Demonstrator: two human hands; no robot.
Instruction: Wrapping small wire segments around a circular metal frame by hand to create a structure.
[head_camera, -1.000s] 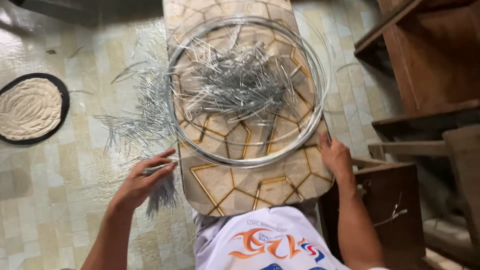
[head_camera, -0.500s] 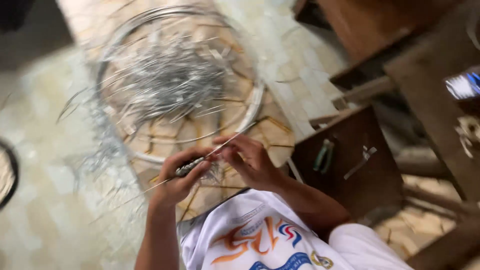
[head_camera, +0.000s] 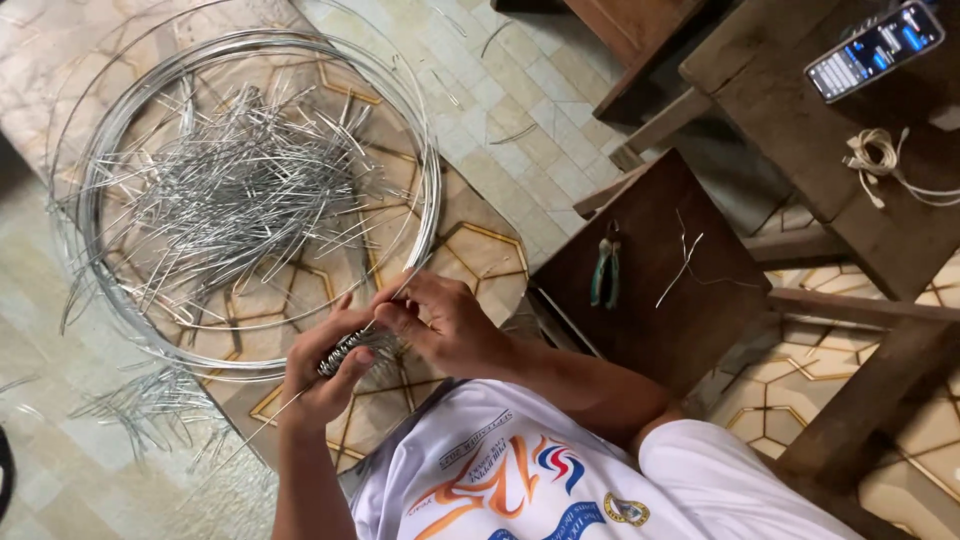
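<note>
Twisting wire

Left hand (head_camera: 320, 375) is gripping a wire bundle (head_camera: 352, 350); right hand (head_camera: 440, 320) is pinching 1 wire (head_camera: 400, 292); next wrap needs tension.

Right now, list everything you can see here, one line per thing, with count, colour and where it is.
wire coil: one, silver, lying flat on the patterned board, upper left
cut wire pieces: a heap, too many to count, silver, inside the coil
loose wire pieces: a scatter, silver, on the tiled floor at lower left
patterned board: one, tan with gold lines, under the coil
pliers: one pair, green handles, on the dark wooden stool
bent wire: one strand, silver, on the stool beside the pliers
wooden stool: one, dark brown, centre right
phone: one, screen lit, on the wooden bench, top right
cord: one, white, bundled on the bench
left hand: holds a wire bundle
right hand: pinches a strand at the bundle
</note>
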